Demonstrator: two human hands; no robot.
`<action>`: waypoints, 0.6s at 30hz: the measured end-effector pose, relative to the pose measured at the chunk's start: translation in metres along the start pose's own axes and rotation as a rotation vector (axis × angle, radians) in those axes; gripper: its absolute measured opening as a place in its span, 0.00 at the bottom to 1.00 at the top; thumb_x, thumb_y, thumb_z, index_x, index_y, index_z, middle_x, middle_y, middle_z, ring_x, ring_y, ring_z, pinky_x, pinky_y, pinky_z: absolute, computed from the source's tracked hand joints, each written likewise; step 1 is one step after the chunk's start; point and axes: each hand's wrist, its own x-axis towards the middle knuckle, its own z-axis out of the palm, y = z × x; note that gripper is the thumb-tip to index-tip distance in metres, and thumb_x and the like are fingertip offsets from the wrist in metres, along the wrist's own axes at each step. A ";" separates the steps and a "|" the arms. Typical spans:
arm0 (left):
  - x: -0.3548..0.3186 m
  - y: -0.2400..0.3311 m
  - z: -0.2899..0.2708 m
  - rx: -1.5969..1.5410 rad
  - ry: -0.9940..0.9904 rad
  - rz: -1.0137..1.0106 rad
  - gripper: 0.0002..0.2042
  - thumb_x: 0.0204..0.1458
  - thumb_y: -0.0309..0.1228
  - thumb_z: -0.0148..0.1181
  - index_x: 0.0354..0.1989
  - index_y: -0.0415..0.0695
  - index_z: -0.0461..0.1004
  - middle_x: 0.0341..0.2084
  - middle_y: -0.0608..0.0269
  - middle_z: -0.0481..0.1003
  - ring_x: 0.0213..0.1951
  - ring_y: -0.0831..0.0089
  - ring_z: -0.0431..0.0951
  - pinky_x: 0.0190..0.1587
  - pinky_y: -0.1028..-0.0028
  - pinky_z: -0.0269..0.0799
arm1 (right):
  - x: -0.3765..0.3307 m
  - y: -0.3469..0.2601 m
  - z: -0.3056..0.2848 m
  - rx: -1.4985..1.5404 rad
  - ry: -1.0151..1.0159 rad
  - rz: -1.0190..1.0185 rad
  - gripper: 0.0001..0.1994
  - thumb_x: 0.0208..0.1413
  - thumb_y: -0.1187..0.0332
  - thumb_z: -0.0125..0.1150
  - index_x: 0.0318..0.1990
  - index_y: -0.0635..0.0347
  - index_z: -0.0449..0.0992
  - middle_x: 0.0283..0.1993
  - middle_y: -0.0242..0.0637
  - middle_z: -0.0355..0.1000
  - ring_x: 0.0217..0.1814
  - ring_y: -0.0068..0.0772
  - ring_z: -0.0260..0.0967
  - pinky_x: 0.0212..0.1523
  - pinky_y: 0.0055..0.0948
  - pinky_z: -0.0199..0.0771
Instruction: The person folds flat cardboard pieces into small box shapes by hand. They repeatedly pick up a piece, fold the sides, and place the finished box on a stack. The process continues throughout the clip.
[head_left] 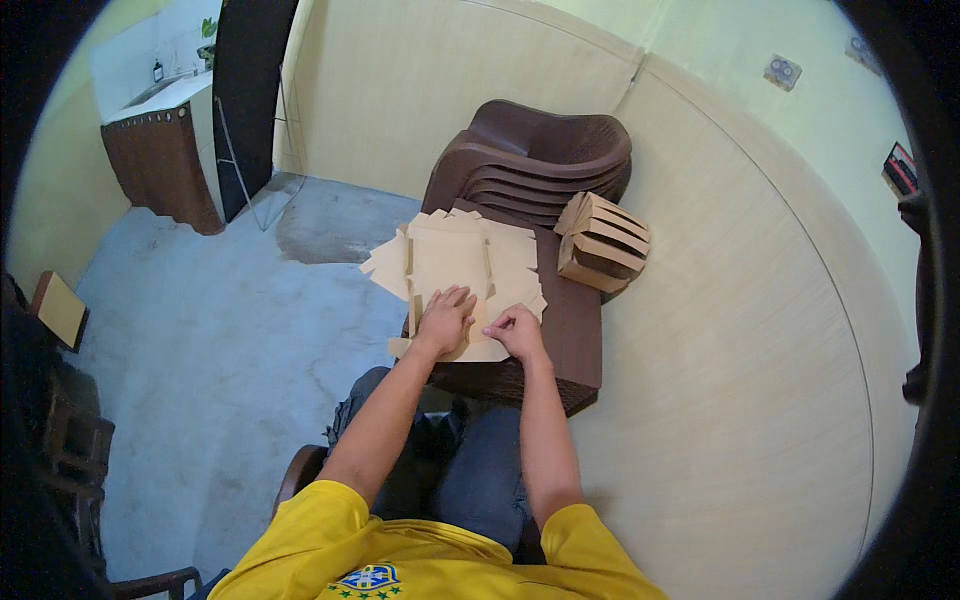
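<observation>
A flat, pre-cut brown cardboard box blank [447, 262] lies on a dark brown table [572, 335] in front of me, with jagged tabs along its edges and narrow strips folded up on either side of its middle panel. My left hand [446, 318] rests on the near part of the cardboard, its fingers stretched out. Just to the right, my right hand [516, 331] is closed in a pinch at the edge of a small cardboard flap [478, 326] between the two hands. The fingers partly hide the pinched spot.
Several folded cardboard pieces [602, 243] stand bundled at the table's right side, near the wall. Behind the table is a stack of brown plastic chairs [540, 160]. A wood-panelled wall [730, 330] closes off the right. A counter with a sink [165, 95] stands far left.
</observation>
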 end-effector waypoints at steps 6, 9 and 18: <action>-0.001 -0.003 0.003 -0.001 0.032 0.032 0.26 0.68 0.39 0.58 0.74 0.49 0.71 0.76 0.53 0.66 0.79 0.50 0.60 0.80 0.42 0.50 | -0.002 0.000 0.001 0.064 0.028 0.054 0.22 0.44 0.59 0.90 0.28 0.63 0.78 0.37 0.36 0.74 0.37 0.34 0.74 0.43 0.35 0.79; 0.001 -0.002 -0.001 -0.011 -0.018 0.006 0.25 0.70 0.37 0.56 0.74 0.50 0.71 0.77 0.56 0.65 0.80 0.53 0.57 0.82 0.46 0.47 | -0.003 -0.011 0.002 -0.057 0.011 0.054 0.26 0.44 0.50 0.88 0.29 0.61 0.77 0.40 0.39 0.73 0.41 0.40 0.74 0.46 0.38 0.79; 0.010 -0.014 -0.006 -0.236 -0.064 -0.078 0.37 0.66 0.25 0.49 0.85 0.45 0.48 0.76 0.50 0.66 0.79 0.53 0.61 0.82 0.43 0.45 | 0.000 -0.041 0.003 -0.278 0.001 0.042 0.41 0.26 0.36 0.88 0.37 0.63 0.77 0.48 0.50 0.71 0.49 0.52 0.74 0.51 0.44 0.80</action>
